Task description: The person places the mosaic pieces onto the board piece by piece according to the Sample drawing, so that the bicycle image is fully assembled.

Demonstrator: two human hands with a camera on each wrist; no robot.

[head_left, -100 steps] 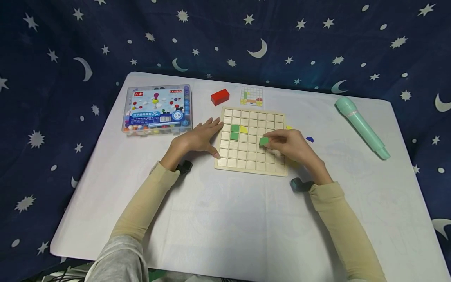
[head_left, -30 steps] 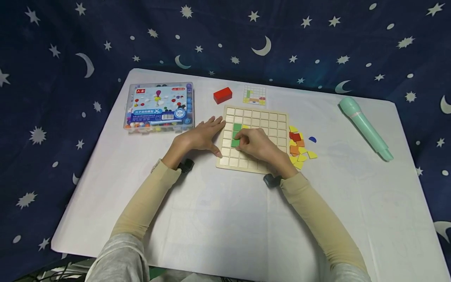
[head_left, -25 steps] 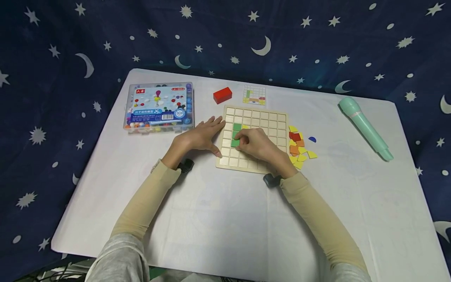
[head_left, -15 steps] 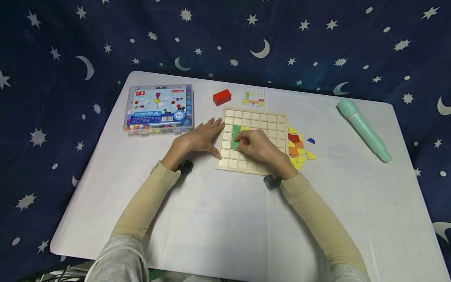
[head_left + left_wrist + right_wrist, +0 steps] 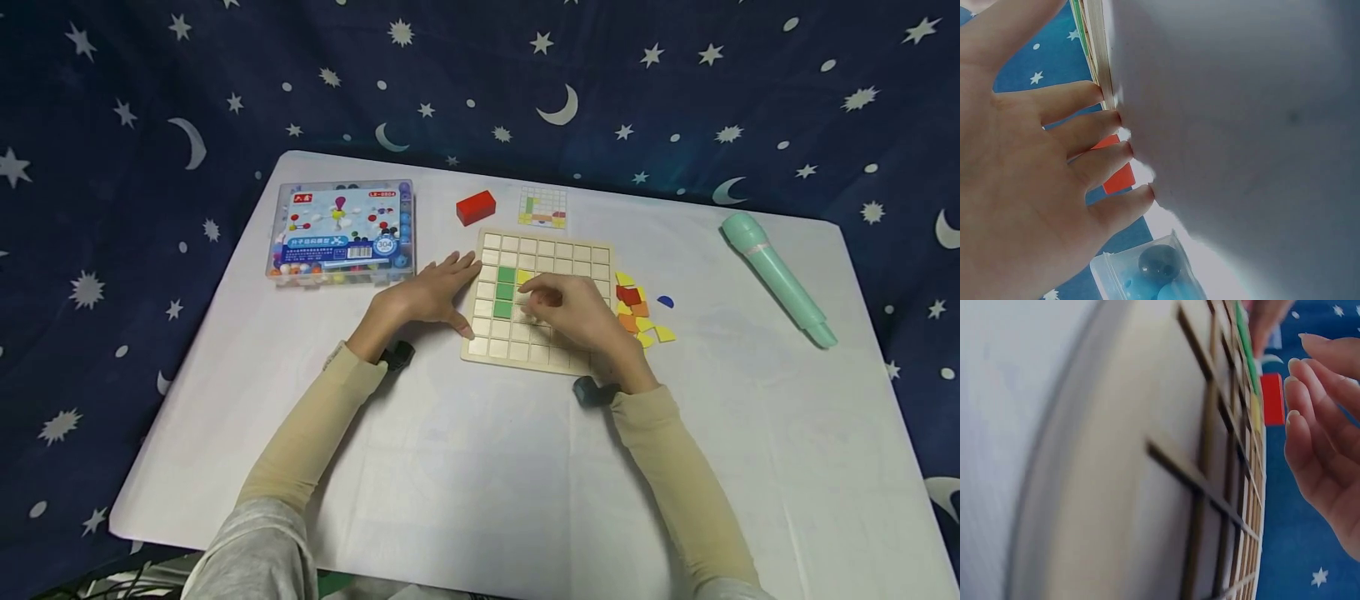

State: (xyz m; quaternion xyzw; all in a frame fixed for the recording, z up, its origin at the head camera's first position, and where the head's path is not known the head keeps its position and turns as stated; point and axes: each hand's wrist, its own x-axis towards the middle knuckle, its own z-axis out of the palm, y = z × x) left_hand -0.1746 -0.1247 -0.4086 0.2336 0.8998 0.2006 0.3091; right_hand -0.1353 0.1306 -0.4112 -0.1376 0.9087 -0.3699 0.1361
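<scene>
Head view: The left hand (image 5: 427,296) lay with fingers extended along the left edge of the board (image 5: 573,250), the thumb touching that edge. The right hand (image 5: 577,310) stood over the board with fingers loosely bent; no piece was seen in it. Half a second earlier its fingertips were on the lowest green tile (image 5: 503,309); they had since come away to the right, leaving that tile exposed. It sat in the second column from the left, directly below two other green tiles (image 5: 506,283), with a yellow piece (image 5: 524,276) beside the topmost. In my judgement the third green tile was seated and the column agreed with the green bar on the printed card (image 5: 543,207). The lower rows in sight were bare, whereas the card bore colour along its bottom, so work appeared outstanding. Loose pieces (image 5: 633,295) lay right of the board, a blue half-disc (image 5: 665,301) apart from them.

Left wrist view: The fingers were straight and spread, gripping nothing; the index fingertip met the board's side.

Right wrist view: A gap showed between thumb and fingers, with nothing held. The red block (image 5: 1272,399) appeared beyond the board.
</scene>
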